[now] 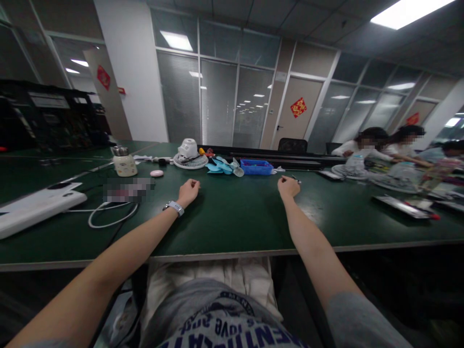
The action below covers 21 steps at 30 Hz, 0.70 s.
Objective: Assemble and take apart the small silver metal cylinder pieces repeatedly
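My left hand (pixel 189 192) rests on the green table (pixel 235 217), fingers curled into a loose fist with nothing showing in it. Across from it, my right hand (pixel 288 186) is closed, and a small dark, shiny object (pixel 297 180) sticks out beyond its fingers; its kind is too small to tell. Beyond the hands lie light-blue fan blades (pixel 220 166) and a blue plastic basket (pixel 256 167) with small things inside. A white fan head with its round grille (pixel 190 155) stands behind my left hand.
At left are a patterned jar (pixel 123 162), a pink round item (pixel 156 173), a white cable (pixel 94 218) and a long white power strip (pixel 43 212). Several people sit at the right, near fan grilles (pixel 353 169). A phone-like slab (pixel 402 207) lies in front of them.
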Tool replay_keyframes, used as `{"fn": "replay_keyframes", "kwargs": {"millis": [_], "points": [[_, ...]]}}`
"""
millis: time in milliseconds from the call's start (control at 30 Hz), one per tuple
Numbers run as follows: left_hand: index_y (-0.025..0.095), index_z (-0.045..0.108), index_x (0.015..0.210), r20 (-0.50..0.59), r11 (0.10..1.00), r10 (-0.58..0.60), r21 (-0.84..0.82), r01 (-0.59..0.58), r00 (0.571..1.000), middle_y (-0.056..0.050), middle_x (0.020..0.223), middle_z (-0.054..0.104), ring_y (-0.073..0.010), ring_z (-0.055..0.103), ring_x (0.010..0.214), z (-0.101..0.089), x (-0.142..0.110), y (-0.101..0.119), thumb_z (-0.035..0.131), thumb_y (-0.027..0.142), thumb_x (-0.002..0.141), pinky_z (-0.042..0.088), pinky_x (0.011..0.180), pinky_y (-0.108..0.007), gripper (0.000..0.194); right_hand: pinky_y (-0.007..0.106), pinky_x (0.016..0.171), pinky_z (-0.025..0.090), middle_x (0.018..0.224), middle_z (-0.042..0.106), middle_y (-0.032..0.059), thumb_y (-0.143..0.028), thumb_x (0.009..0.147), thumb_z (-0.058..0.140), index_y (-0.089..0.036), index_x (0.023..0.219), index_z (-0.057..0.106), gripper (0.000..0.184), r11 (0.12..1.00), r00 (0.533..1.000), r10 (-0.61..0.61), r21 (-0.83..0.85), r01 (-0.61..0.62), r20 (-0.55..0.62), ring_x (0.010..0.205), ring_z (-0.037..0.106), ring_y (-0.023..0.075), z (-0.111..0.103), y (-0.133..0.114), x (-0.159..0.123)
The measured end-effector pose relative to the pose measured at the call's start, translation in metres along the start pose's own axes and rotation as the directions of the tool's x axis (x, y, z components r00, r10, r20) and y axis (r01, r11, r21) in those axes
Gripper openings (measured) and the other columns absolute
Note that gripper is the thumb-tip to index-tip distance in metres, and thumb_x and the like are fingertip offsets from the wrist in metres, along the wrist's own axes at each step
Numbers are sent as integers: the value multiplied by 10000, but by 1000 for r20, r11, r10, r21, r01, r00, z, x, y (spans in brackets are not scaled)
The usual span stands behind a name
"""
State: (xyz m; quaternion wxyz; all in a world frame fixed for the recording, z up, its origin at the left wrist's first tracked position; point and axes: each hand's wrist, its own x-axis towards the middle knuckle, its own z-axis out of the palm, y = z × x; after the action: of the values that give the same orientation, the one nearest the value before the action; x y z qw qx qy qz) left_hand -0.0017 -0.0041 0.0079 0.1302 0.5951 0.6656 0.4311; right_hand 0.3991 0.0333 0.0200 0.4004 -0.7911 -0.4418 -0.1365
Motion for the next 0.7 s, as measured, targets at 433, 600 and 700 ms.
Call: {"fn": "replay_keyframes", "kwargs": {"millis": [433,600,700], "points": [[190,627,966,30,1000,-17,-17,18,999,-78,985,740,-206,670,914,-2,-1,2,460,354,897,459,800,-293,244,357,847,492,1058,703,106,-359,838,568,-264,1165,698,365,995,997,60,75,-63,40,968,652,249,-3,2,-3],[196,619,947,29,1000,-4,-18,4,1000,-82,982,742,-205,674,897,-1,0,0,468,360,892,466,771,-289,230,391,892,480,1182,650,129,-420,759,699,-238,1303,575,587,982,983,140,111,-153,115,1066,615,279,-6,5,-7],[196,616,952,40,1000,1,-17,0,999,-81,977,744,-203,676,898,-1,0,-2,468,366,890,467,774,-287,234,410,890,483,1178,648,151,-421,734,738,-225,1320,547,647,970,960,200,97,-222,197,1074,616,299,-5,8,-7]]}}
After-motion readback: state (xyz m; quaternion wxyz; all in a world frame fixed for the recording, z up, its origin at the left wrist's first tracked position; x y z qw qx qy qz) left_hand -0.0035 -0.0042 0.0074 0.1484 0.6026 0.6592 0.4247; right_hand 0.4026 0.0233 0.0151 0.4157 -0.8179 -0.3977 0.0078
